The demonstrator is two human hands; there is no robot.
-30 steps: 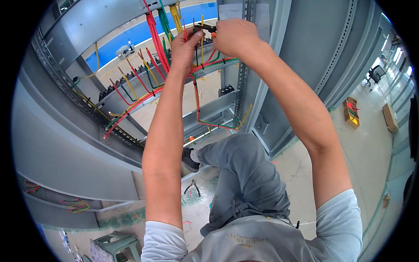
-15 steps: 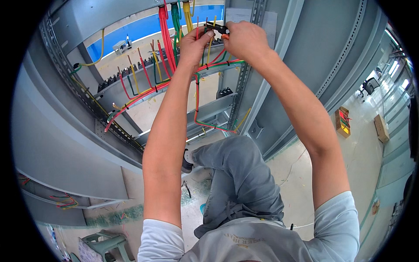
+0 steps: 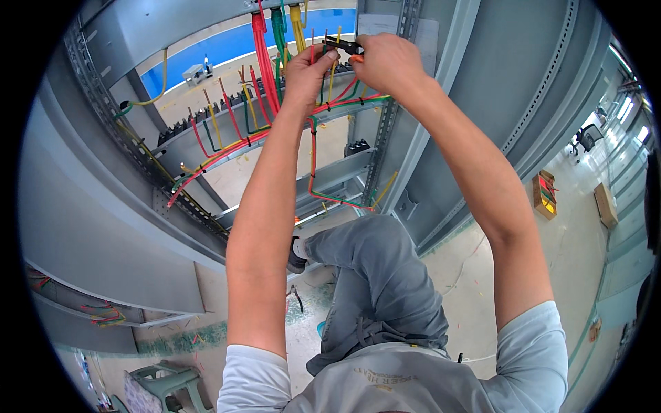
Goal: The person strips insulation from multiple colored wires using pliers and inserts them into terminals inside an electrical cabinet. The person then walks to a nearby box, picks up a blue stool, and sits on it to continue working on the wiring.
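Observation:
My right hand (image 3: 391, 63) grips a black wire stripper (image 3: 344, 45) with orange on its handles. The tool's jaws lie across upright wire ends, right at my left fingertips. My left hand (image 3: 305, 77) pinches an insulated wire there; its fingers hide which of the green or yellow wires it is. A yellow wire (image 3: 333, 77) and a dark green wire (image 3: 321, 88) run down below the fingers. To the left, several red, yellow and green wires with bare copper ends stand up from a red wire bundle (image 3: 237, 146) along a cabinet rail.
Thick red cables (image 3: 264, 62), green cables (image 3: 279, 48) and yellow cables (image 3: 298, 31) drop from the top beam. A metal upright (image 3: 382, 131) stands to the right. Pliers (image 3: 295, 298) lie on the floor near my foot. A green stool (image 3: 172, 385) and a cardboard box (image 3: 545, 196) stand farther off.
The view has shifted very slightly. Both hands and the wire stripper keep almost the same place at the wire ends.

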